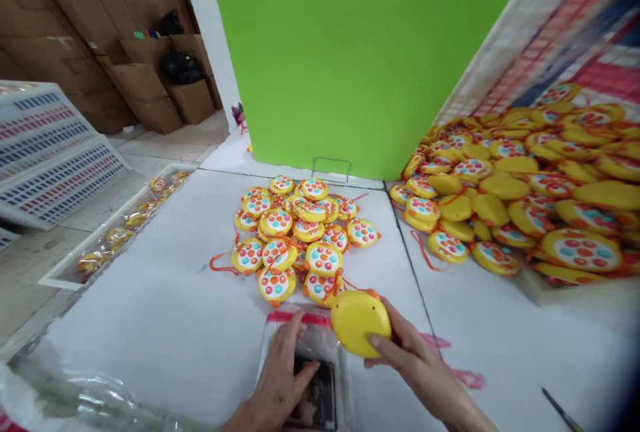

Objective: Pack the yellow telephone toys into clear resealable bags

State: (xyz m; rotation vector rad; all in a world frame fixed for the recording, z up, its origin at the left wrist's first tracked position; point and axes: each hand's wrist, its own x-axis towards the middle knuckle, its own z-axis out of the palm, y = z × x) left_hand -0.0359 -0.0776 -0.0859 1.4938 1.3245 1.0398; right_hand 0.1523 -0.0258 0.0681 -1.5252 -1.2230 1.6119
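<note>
My right hand grips a yellow turtle-shaped toy, its plain back with small holes facing up and my thumb lying across it. My left hand rests with fingers apart on a stack of clear plastic bags that has a pink strip along its top edge. A dark rectangular thing shows at the bags, partly hidden by that hand. Just beyond my hands lies a cluster of the same toys, with white faces, coloured dots and orange cords.
A large heap of these toys spreads at the right. Scissors or a similar dark tool lie at the lower right, near pink strips. A green panel stands behind. Left are a tray of bagged toys, white baskets and cardboard boxes.
</note>
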